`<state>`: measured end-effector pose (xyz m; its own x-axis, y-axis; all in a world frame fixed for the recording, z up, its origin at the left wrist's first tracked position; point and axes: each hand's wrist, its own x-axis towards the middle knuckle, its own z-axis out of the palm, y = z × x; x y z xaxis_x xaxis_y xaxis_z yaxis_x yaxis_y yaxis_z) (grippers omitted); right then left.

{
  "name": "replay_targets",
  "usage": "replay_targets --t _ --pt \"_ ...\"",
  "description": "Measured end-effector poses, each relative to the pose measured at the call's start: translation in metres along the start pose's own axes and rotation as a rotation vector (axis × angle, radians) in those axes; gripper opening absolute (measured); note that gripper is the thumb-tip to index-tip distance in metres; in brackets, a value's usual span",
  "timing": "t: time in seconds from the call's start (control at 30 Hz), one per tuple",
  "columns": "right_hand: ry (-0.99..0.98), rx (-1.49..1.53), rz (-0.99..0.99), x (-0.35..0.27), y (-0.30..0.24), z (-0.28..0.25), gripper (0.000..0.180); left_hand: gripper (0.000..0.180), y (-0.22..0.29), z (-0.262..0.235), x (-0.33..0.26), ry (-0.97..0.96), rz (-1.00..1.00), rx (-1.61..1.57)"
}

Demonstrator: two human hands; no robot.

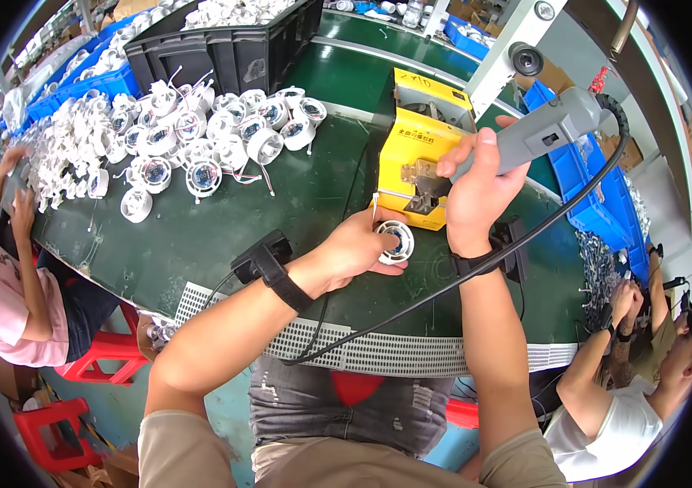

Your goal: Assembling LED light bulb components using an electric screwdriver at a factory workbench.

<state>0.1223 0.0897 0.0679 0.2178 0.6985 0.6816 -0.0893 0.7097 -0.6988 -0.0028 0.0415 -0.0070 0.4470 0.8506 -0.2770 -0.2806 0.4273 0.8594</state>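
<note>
My left hand point(360, 248) is closed around a small round white housing point(396, 241) with a dark circuit board inside, held above the green table. A thin whitish strip point(376, 207) stands up by the left fingers; I cannot tell what it is. My right hand point(484, 183) grips a grey electric screwdriver point(541, 134), tilted, its black cord running from the upper right end. The screwdriver's tip is hidden near the front of a yellow screw feeder point(415, 146). That feeder stands just beyond both hands, with a metal mechanism on its face.
Many similar white housings with wires point(187, 138) lie heaped at the left. Behind them stands a black crate point(224, 53). Blue bins point(598, 187) are at the right. The black cord point(557, 224) loops across my right forearm. Co-workers sit at both sides.
</note>
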Motion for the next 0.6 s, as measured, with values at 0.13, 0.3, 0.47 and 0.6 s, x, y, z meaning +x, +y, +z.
replay_targets --t 0.13,0.3,0.47,0.6 --pt "-0.002 0.101 0.083 -0.012 -0.008 -0.005 0.029 0.030 -0.001 -0.003 0.001 -0.003 -0.007 -0.030" --pt "-0.028 0.129 0.205 -0.035 -0.030 -0.007 0.033 0.031 0.000 -0.002 -0.001 -0.004 -0.001 -0.033" --pt "-0.045 0.126 0.241 -0.043 -0.026 -0.007 0.034 0.031 0.003 0.001 -0.003 0.005 -0.014 -0.059" --pt "-0.067 0.129 0.250 -0.046 -0.021 -0.006 0.034 0.030 0.003 -0.002 -0.004 0.006 -0.023 -0.044"
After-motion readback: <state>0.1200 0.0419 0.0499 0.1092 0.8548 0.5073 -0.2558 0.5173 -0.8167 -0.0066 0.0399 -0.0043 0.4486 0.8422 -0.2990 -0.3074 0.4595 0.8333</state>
